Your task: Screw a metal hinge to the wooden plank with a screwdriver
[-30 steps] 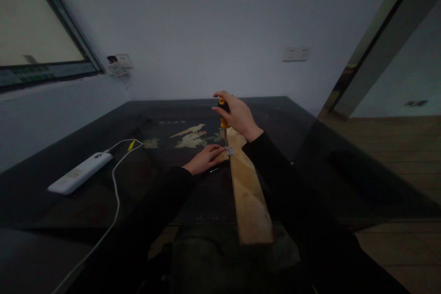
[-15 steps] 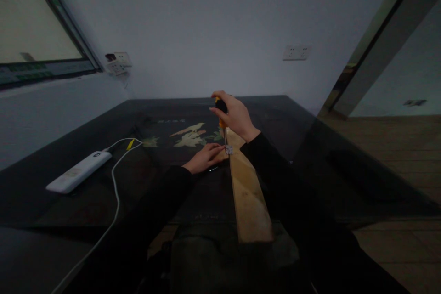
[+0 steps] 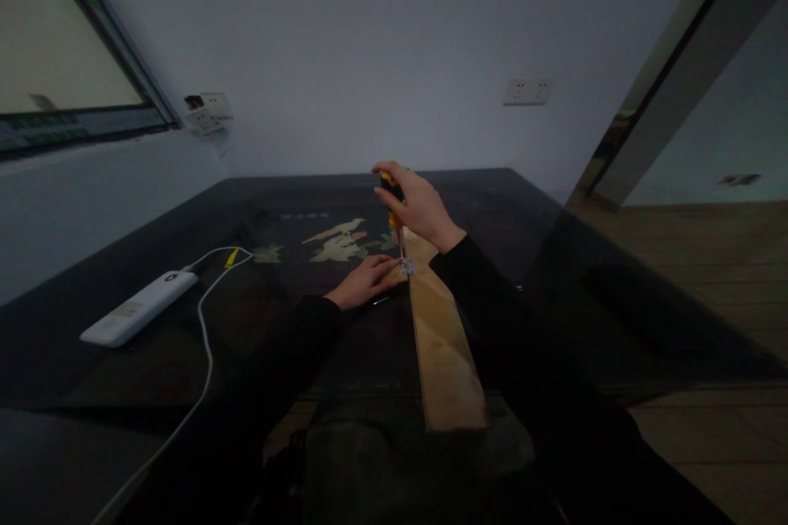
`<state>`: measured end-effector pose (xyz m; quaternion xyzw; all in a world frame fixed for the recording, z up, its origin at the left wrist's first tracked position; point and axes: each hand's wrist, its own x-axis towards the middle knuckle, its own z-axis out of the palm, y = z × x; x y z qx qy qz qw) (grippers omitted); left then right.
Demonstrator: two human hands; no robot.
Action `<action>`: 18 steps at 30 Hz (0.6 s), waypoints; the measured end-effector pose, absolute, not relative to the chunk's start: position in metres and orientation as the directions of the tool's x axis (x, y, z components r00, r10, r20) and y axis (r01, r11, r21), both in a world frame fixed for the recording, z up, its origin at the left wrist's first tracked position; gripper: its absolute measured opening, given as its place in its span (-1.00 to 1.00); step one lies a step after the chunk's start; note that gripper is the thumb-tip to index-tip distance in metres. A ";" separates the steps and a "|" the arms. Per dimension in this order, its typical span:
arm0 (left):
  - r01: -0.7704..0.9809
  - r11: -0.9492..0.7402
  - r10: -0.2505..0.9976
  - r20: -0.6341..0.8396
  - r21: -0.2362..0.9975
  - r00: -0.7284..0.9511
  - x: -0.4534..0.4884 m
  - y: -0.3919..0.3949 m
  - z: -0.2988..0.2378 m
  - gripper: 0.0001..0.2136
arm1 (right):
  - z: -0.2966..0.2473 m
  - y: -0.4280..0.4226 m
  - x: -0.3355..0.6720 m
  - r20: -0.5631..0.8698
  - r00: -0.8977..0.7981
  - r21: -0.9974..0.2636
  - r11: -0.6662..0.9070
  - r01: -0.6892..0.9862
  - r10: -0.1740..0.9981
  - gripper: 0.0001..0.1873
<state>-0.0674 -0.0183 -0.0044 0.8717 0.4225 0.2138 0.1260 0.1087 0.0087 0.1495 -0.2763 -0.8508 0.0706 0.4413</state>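
Observation:
My right hand [image 3: 420, 203] is closed around the yellow-and-black handle of a screwdriver [image 3: 392, 195]. The tool stands nearly upright, its shaft pointing down to a small silver metal hinge [image 3: 408, 266]. That hinge lies across a long wooden board [image 3: 444, 344] and a second piece of wood [image 3: 397, 276] to its left, partly covered by my fingers. My left hand [image 3: 364, 282] lies flat with fingers stretched out, fingertips at the hinge's left edge. Just below it, a thin shiny metal piece [image 3: 381, 301] rests on the table; its kind is too small to tell.
The dark glossy table [image 3: 258, 361] bears a bird-and-flower picture [image 3: 338, 244]. On the left lies a white power bank [image 3: 140, 308] with a white cable [image 3: 207, 336] trailing to the front edge. The long board juts past that edge towards me. Behind stands a wall with sockets [image 3: 527, 91].
The view has shifted very slightly. The right hand and screwdriver have barely moved, with the handle leaning a touch further left. The left hand keeps its place at the hinge.

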 end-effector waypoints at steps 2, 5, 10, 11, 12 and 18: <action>0.684 -0.612 0.790 0.260 0.396 0.556 -0.068 -0.019 -0.004 -0.52 | 0.152 0.010 0.111 0.714 -0.502 -0.359 0.871 0.335 0.488 -0.63; 0.684 -0.615 0.787 0.261 0.391 0.559 -0.069 -0.019 -0.004 -0.52 | 0.155 0.011 0.115 0.708 -0.547 -0.349 0.895 0.278 0.446 -0.60; 0.692 -0.613 0.789 0.259 0.381 0.557 -0.069 -0.019 -0.004 -0.51 | 0.153 0.006 0.114 0.698 -0.478 -0.312 0.828 0.466 0.533 -0.66; 0.692 -0.613 0.789 0.260 0.381 0.556 -0.069 -0.019 -0.004 -0.51 | 0.152 0.005 0.112 0.699 -0.456 -0.308 0.807 0.504 0.551 -0.65; 0.691 -0.614 0.789 0.259 0.381 0.558 -0.069 -0.019 -0.004 -0.51 | 0.151 0.004 0.111 0.697 -0.446 -0.306 0.795 0.523 0.562 -0.65; 0.685 -0.613 0.789 0.266 0.394 0.554 -0.069 -0.018 -0.007 -0.51 | 0.153 0.009 0.114 0.688 -0.553 -0.331 0.882 0.336 0.469 -0.56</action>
